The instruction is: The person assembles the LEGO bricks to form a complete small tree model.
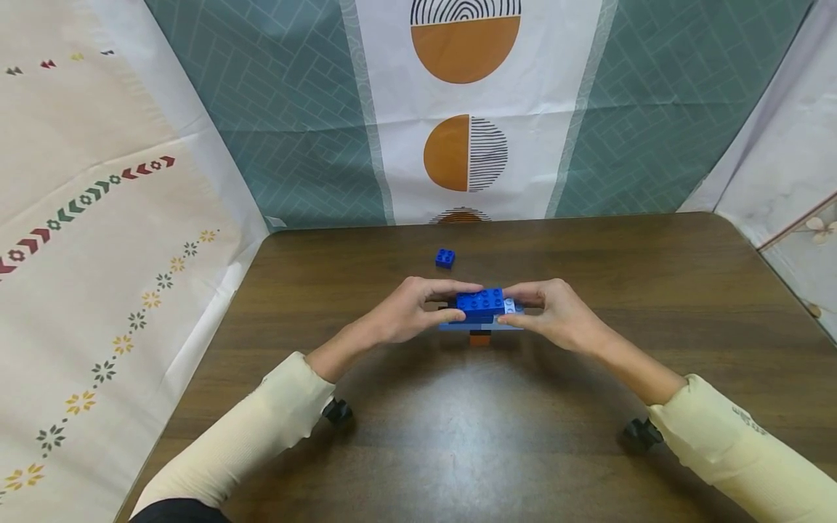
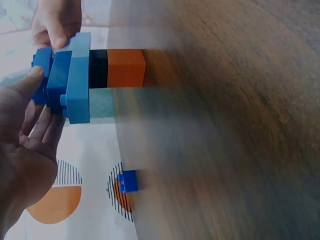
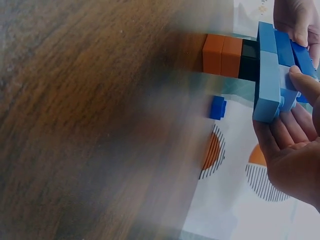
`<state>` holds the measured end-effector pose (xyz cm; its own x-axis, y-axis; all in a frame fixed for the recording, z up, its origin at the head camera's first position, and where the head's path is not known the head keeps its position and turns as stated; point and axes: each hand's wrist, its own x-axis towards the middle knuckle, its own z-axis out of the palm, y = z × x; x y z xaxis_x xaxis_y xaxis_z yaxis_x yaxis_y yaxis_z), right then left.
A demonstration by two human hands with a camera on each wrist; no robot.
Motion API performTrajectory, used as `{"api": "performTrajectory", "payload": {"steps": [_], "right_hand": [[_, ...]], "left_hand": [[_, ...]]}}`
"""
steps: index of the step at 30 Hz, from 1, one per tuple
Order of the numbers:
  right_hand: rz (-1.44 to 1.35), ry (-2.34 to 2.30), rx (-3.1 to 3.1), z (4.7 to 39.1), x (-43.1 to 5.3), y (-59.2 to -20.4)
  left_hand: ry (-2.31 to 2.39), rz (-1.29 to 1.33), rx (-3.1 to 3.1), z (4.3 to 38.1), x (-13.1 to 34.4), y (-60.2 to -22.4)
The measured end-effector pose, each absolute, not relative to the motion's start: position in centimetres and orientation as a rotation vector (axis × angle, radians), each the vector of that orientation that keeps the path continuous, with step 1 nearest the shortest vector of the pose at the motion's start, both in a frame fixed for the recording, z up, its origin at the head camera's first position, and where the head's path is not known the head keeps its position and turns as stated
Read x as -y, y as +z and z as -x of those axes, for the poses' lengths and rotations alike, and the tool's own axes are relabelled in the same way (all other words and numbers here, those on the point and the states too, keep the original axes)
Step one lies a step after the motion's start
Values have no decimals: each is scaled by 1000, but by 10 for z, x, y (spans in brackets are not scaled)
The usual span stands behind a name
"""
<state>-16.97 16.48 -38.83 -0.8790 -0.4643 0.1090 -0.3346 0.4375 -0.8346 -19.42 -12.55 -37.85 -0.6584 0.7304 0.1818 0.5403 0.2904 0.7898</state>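
Observation:
A stack of toy building bricks stands on the table. Orange bricks (image 2: 125,68) form its foot, with a dark brick (image 2: 98,69) above them. Light blue bricks (image 2: 79,95) make a wider layer over that. Higher up are a blue brick (image 2: 60,75) and a paler blue brick (image 3: 286,82). My left hand (image 1: 408,312) pinches the topmost blue brick (image 1: 480,300) between thumb and fingers; whether it is fully seated cannot be seen. On the other side, my right hand (image 1: 559,316) grips the paler brick's end of the stack, thumb in front, fingers behind.
A small blue brick (image 1: 445,258) sits on the wooden table (image 1: 458,436) behind the stack, a little to the left. Patterned cloth (image 1: 301,109) hangs along the table's back edge, and pale cloths hang at both sides.

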Motion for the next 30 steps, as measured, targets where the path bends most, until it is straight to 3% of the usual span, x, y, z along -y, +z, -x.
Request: {"api": "performTrajectory", "payload": {"steps": [15, 22, 30], "right_hand": [[804, -1245, -2581, 171, -162, -397], [793, -1541, -2515, 168, -164, -380], [768, -1544, -2516, 166, -156, -377]], "left_hand": [[1275, -1221, -2343, 199, 124, -384], [1268, -1256, -2380, 197, 123, -385], [1328, -1266, -2372, 196, 123, -391]]}}
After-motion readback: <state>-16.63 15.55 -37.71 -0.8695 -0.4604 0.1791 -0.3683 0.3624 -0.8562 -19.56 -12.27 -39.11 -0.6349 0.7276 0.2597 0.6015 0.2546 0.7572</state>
